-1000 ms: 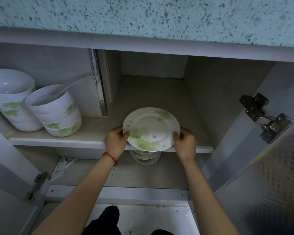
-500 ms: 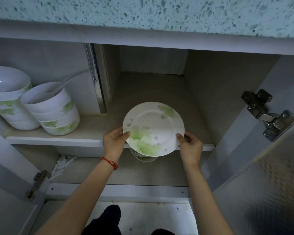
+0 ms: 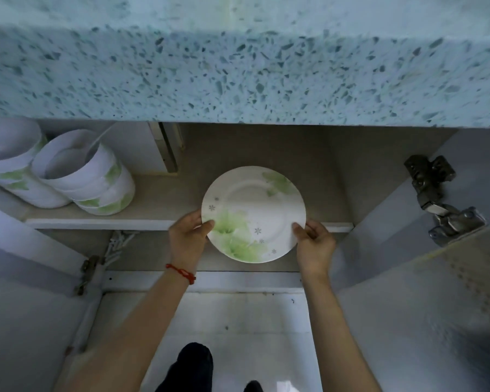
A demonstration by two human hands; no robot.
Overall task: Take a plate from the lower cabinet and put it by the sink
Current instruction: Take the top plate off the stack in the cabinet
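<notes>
Overhead, a speckled countertop (image 3: pixel 238 60) juts well out past the open lower cabinet (image 3: pixel 266 154), so best to draw the load back toward the body before raising it, never straight up into that stone lip. Worth minding next the open door on the right (image 3: pixel 436 306) with its metal hinge (image 3: pixel 441 205) standing proud: keep the right elbow tucked and swing wide of it. On the shelf (image 3: pixel 102 223) to the left, two stacks of green-patterned bowls (image 3: pixel 91 179), well apart from the work and needing no attention. Then the plate (image 3: pixel 253 213) itself, white with green flowers, held clear in the air in front of the shelf edge, near rim dipped a little toward the wearer; better levelled before the lift so nothing slides in the grip. Left hand (image 3: pixel 188 241) clasped on the plate's left rim, thumb on top; right hand (image 3: pixel 314 247) pinching the right rim the same way, thumb over the face. Keep both holds firm and even, as glazed ware looks slick, and rise slowly. Sink not in view, so look up and find it only once clear of the counter edge. Smallest of all, a red cord (image 3: pixel 181 273) on the left wrist, no hindrance.
</notes>
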